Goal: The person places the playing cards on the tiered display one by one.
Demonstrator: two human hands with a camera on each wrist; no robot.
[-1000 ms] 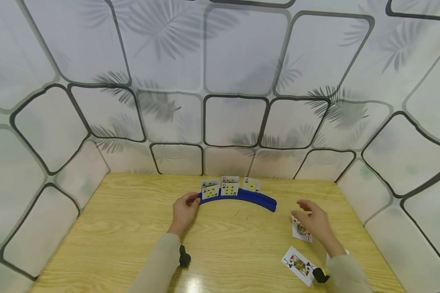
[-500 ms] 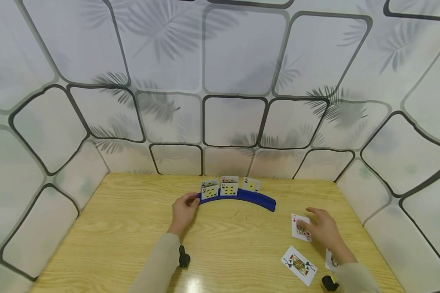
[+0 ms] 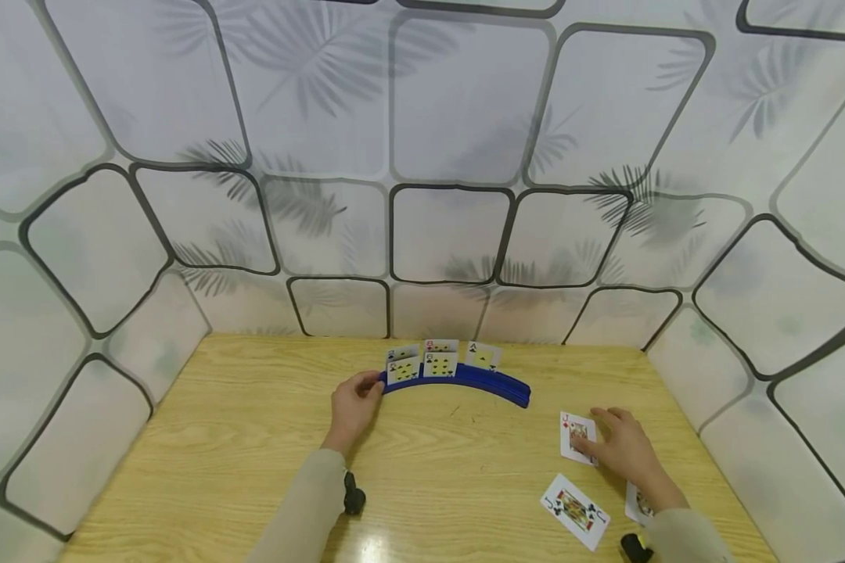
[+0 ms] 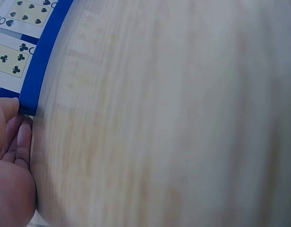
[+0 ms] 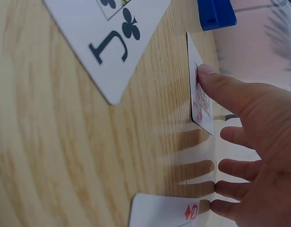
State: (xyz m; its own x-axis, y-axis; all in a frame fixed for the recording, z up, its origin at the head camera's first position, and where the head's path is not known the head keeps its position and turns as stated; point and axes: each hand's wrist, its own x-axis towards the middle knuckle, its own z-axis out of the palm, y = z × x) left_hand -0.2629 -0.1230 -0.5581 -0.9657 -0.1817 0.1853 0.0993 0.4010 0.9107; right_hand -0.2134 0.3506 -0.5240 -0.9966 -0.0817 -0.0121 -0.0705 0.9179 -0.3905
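My left hand (image 3: pixel 354 408) grips the left end of a curved blue card holder (image 3: pixel 496 381), thumb in front. Standing in the holder are a clubs card (image 4: pixel 8 61) and a spades card (image 4: pixel 29 14) in front, with two cards partly hidden behind them, and an ace (image 3: pixel 483 356) farther right. My right hand (image 3: pixel 623 447) is over the right side of the table, fingers spread, its thumb on the face of a flat jack of diamonds (image 3: pixel 573 426). Nearer me lies a jack of clubs (image 3: pixel 574 510).
Under my right wrist a red-suit face card (image 3: pixel 636 504) is partly covered; its diamond corner shows in the right wrist view. The wooden table (image 3: pixel 436 477) ends at a patterned fabric wall (image 3: pixel 451 234) behind and at both sides.
My right hand has shifted right and towards me, uncovering most of the jack of diamonds, and its thumb has come down on that card. My left hand stays at the holder.
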